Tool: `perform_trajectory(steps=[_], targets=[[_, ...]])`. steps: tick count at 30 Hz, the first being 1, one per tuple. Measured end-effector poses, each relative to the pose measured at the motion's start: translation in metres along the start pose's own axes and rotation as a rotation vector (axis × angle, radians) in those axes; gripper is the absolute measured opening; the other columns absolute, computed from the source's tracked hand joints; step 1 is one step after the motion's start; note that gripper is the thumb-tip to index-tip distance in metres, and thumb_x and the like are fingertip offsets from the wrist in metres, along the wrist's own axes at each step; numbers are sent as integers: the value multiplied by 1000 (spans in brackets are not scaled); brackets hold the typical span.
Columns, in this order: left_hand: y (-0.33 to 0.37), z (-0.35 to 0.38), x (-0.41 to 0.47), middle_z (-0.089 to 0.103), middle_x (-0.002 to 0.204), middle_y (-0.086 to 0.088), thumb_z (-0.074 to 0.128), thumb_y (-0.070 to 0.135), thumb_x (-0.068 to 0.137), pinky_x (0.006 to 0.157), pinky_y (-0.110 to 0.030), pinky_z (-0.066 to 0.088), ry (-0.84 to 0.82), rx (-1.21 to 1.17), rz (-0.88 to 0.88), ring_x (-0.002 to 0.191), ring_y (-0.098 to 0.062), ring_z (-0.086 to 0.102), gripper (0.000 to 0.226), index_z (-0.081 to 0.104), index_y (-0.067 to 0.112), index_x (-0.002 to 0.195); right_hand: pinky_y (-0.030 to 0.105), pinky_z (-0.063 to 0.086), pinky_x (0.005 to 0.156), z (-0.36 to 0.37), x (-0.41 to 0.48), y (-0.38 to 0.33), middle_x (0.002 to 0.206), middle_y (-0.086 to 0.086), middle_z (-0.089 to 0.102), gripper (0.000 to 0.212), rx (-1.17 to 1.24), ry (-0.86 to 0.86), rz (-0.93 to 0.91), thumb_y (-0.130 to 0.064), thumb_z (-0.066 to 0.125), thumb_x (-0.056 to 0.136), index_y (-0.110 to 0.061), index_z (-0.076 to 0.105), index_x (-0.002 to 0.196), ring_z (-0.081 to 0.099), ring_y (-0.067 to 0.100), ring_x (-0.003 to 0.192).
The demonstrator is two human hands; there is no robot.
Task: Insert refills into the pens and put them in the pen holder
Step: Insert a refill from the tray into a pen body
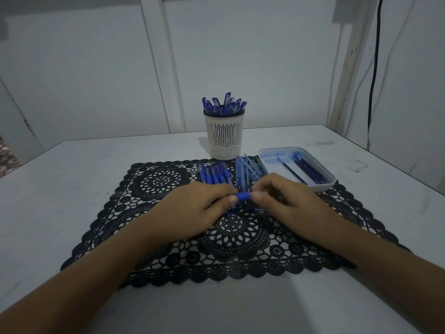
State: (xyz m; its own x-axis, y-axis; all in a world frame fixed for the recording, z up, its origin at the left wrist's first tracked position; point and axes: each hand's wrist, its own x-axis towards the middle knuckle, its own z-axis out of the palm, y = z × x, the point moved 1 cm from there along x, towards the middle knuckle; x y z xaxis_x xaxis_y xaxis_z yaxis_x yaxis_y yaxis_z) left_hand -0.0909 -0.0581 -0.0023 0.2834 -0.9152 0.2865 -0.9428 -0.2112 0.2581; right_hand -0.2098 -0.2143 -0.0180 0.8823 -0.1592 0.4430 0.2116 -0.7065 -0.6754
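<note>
Both hands meet over the middle of a black lace mat (154, 186). My left hand (192, 210) and my right hand (284, 201) pinch the two ends of one blue pen (243, 195), held level just above the mat. Behind the hands lie a row of blue pen grip sections (213, 173) and a pile of pale blue barrels (248, 167). A white slotted pen holder (225, 136) stands further back, filled with several blue pens (224, 104). Dark refills (305, 168) lie in a shallow tray (330, 184) at the right.
The mat lies on a white table (72, 179) whose far edge meets a white wall. A black cable (374, 68) hangs down the wall at the right. More blue parts lie under my fingers, mostly hidden.
</note>
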Motion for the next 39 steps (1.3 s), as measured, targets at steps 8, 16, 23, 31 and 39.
perform_trajectory(steps=[8, 16, 23, 31, 39], targets=[[-2, 1, -1, 50, 63, 19, 30, 48, 89, 52, -12, 30, 6, 46, -10, 65, 5, 51, 36, 57, 34, 110, 10, 40, 59, -2, 0, 4, 77, -12, 56, 18, -1, -24, -17, -40, 61, 79, -31, 52, 92, 53, 0, 68], [-5, 3, -1, 52, 63, 17, 30, 49, 87, 52, -14, 30, 2, 51, -2, 63, 4, 51, 36, 56, 35, 108, 9, 39, 59, -1, 1, 6, 82, -8, 55, 25, -18, -55, -24, -22, 66, 82, -30, 48, 97, 53, 2, 69], [-6, 4, -1, 53, 65, 16, 32, 48, 90, 52, -14, 30, 0, 61, -6, 62, 4, 50, 33, 56, 36, 109, 9, 38, 58, -1, 1, 4, 73, -10, 58, 23, -107, -28, -70, -19, 64, 84, -37, 50, 86, 53, 2, 68], [-5, 2, 0, 51, 62, 14, 40, 38, 95, 50, -14, 31, -23, 37, -36, 58, 4, 49, 22, 56, 33, 109, 13, 39, 53, -1, 1, 4, 62, -15, 60, 11, -82, 18, 1, -28, 56, 88, -34, 59, 80, 54, 0, 60], [-17, -1, -2, 55, 61, 8, 45, 32, 94, 50, -16, 36, 5, -127, -113, 49, -3, 47, 19, 60, 29, 105, 10, 43, 63, -9, 3, 8, 74, -9, 61, 17, 31, 132, 38, -12, 66, 81, -28, 61, 84, 54, -2, 68]])
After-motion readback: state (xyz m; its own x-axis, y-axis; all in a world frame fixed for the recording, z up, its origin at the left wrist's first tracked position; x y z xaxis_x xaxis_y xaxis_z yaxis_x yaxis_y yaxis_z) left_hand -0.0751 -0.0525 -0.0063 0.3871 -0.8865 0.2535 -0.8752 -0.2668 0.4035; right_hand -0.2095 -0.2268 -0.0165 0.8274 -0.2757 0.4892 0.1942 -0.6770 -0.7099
